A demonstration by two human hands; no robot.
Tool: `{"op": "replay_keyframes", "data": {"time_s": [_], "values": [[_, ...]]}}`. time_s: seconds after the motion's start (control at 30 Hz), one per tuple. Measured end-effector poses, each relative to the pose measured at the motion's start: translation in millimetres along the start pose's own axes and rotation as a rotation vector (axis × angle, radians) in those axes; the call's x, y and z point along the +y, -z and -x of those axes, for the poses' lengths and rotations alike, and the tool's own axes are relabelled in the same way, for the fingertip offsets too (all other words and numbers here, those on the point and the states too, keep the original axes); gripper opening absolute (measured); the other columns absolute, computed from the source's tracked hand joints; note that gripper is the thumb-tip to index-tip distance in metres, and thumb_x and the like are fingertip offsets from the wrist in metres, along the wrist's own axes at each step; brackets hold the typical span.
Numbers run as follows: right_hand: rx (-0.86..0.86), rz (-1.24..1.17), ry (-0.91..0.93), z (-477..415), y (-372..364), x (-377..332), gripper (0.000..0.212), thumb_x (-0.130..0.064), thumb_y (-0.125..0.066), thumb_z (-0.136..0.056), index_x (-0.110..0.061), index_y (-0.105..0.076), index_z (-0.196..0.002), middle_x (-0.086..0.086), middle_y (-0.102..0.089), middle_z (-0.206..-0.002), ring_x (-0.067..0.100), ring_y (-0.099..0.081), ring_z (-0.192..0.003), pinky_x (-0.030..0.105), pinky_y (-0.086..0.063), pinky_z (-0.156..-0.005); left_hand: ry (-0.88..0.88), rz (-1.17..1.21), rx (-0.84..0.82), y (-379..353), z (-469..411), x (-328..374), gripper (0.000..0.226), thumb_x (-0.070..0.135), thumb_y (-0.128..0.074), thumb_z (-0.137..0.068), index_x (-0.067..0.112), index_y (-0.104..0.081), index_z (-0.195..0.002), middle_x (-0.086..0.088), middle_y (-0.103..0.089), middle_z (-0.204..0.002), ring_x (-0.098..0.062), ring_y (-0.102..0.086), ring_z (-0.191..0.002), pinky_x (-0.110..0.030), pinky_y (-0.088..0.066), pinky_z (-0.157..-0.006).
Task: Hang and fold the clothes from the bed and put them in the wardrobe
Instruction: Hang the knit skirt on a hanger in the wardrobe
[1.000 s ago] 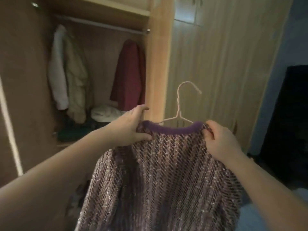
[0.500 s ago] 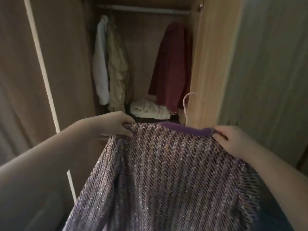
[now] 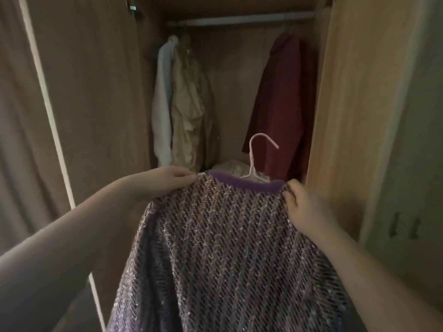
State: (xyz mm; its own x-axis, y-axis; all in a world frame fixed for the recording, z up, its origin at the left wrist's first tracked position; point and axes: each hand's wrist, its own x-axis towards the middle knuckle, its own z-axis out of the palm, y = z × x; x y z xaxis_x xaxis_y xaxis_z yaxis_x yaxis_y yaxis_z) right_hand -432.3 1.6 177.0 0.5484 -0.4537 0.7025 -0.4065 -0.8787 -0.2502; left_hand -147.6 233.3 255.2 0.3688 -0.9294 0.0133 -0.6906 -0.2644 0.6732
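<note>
From the head camera, a wooden wardrobe (image 3: 340,116) stands open right in front of the person. The light is dim. A pale rail (image 3: 239,20) runs across the top inside. At the left end of the rail hang a white top (image 3: 161,111) and a cream jacket (image 3: 189,111), touching each other. At the right end, well apart from them, hangs a dark red coat (image 3: 280,104). Low down between them lies a pale bundle of cloth (image 3: 231,167). The open door (image 3: 96,92) is on the left. A shut door (image 3: 405,226) with two small dark handles is on the right.

Both bare arms reach forward. The left hand (image 3: 167,180) is palm down and pinches the left shoulder of a sparkly purple sweater (image 3: 227,248). The right hand (image 3: 304,207) grips the right shoulder, with its thumb on the near side, just beside the purple collar (image 3: 244,184).

The sweater is held up in the air in front of the open wardrobe, below the rail and not inside yet. It sits on a thin pink hanger (image 3: 251,161). The collar is at the top, on the far side from the person. The long way of the sweater runs from the collar down to the bottom of the picture, and it hangs loose. The shoulders run left to right. The hook sticks up out of the collar, and its open end points right, in front of the red coat.
</note>
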Motion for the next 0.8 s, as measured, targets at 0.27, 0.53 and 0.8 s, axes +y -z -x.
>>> {"op": "replay_keyframes", "data": {"time_s": [0.27, 0.53, 0.8], "values": [[0.002, -0.046, 0.127, -63, -52, 21, 0.010, -0.032, -0.048, -0.097, -0.026, -0.052, -0.104, -0.007, -0.056, -0.067, 0.021, -0.057, -0.060, 0.036, -0.041, -0.049, -0.141, -0.525, 0.142, -5, -55, -54, 0.042, 0.037, -0.070, -0.086, 0.053, -0.050, -0.120, 0.032, -0.051, -0.103, 0.007, -0.051, -0.094, -0.015, -0.039, -0.082], [-0.118, -0.257, 0.127, -151, -107, 15, 0.012, -0.024, -0.050, -0.100, -0.025, -0.058, -0.109, -0.005, -0.064, -0.082, 0.015, -0.062, -0.076, 0.044, -0.050, -0.067, -0.194, -0.543, 0.519, 12, -130, -81, 0.027, 0.045, -0.075, -0.082, 0.039, -0.057, -0.102, 0.019, -0.056, -0.086, -0.011, -0.058, -0.080, -0.029, -0.040, -0.065], [-0.403, -0.294, 0.063, -288, -140, 41, 0.010, -0.033, -0.055, -0.099, -0.042, -0.059, -0.096, -0.011, -0.069, -0.095, 0.005, -0.065, -0.090, 0.038, -0.051, -0.088, -0.191, -0.212, 0.417, 113, -205, -101, 0.020, 0.052, -0.083, -0.070, 0.050, -0.072, -0.087, 0.027, -0.073, -0.086, 0.008, -0.066, -0.082, -0.023, -0.050, -0.078]]}}
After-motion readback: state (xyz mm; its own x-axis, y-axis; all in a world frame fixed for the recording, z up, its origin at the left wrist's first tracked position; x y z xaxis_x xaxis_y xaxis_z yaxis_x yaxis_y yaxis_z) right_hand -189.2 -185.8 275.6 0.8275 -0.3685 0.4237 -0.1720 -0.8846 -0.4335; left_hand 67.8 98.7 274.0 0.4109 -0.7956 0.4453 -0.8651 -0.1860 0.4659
